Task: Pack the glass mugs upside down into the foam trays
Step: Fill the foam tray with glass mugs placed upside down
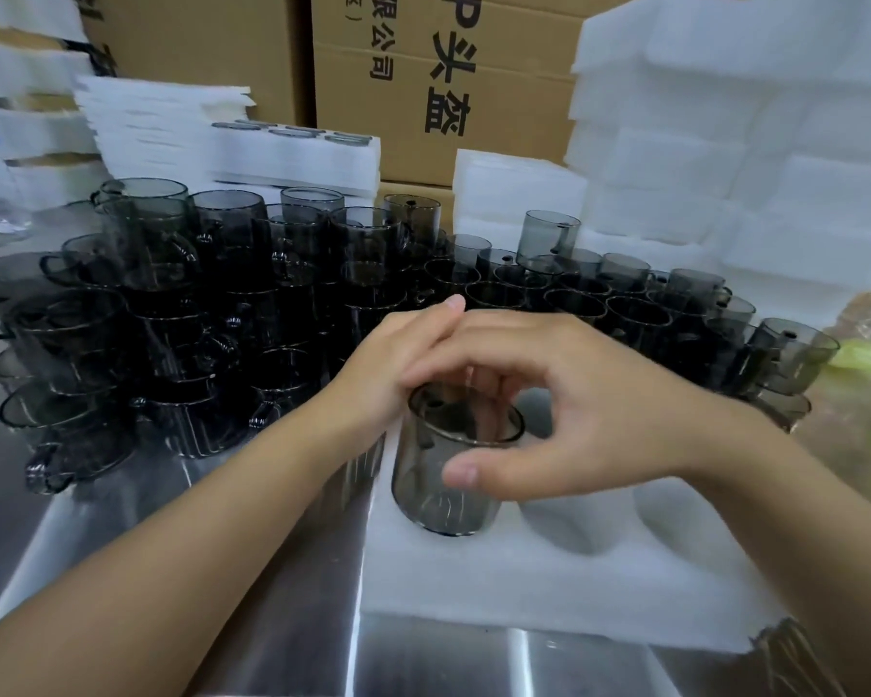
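The right hand [574,394] curls over a smoky glass mug [443,475], thumb across its near wall and fingers behind it, seen dimly through the glass. The left hand [398,354] lies with straight fingers against the right hand's fingers. Whether it touches the mug cannot be told.

The mug stands in the near-left hole of a white foam tray [499,591] at lower centre. Blur hides its handle and which end is up. The right forearm covers the tray's right side.

The tray lies on a steel counter [122,545]. Behind it a heap of mugs [222,304] fills the middle of the frame. Foam stacks [725,143] and cardboard boxes [473,67] rise along the top.
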{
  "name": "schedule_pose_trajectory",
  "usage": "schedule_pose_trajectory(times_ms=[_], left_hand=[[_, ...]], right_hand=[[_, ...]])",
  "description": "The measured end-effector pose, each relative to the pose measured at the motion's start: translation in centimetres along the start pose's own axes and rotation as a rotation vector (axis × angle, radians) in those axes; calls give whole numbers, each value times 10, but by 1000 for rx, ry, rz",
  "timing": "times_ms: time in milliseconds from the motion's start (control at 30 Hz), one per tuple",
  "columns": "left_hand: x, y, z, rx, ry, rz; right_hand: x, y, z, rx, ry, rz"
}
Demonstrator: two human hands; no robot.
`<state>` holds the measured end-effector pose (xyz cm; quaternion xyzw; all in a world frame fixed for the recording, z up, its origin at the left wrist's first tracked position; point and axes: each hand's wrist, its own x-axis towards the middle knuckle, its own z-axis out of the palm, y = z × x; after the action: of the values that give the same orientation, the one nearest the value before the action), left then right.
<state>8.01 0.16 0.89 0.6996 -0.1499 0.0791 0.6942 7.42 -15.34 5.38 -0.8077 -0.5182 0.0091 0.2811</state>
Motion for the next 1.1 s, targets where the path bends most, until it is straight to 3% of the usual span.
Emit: schedule_pose_trajectory(times_ms=[300, 500, 833, 1000, 1100], left_hand=[[6, -2, -3, -14, -98, -82], [8, -1, -9, 25, -165, -123], [4, 17, -33, 313, -358, -101], [1, 21, -39, 483, -436, -248], [-5, 27, -47, 503, -557, -347]], right_hand=[[-8, 17, 23, 8, 75, -34], [-7, 19, 29, 52, -27, 37], [-6, 20, 28, 88, -69, 75], [-6, 27, 27, 264, 174, 188], [-6, 31, 29, 191, 148, 243]])
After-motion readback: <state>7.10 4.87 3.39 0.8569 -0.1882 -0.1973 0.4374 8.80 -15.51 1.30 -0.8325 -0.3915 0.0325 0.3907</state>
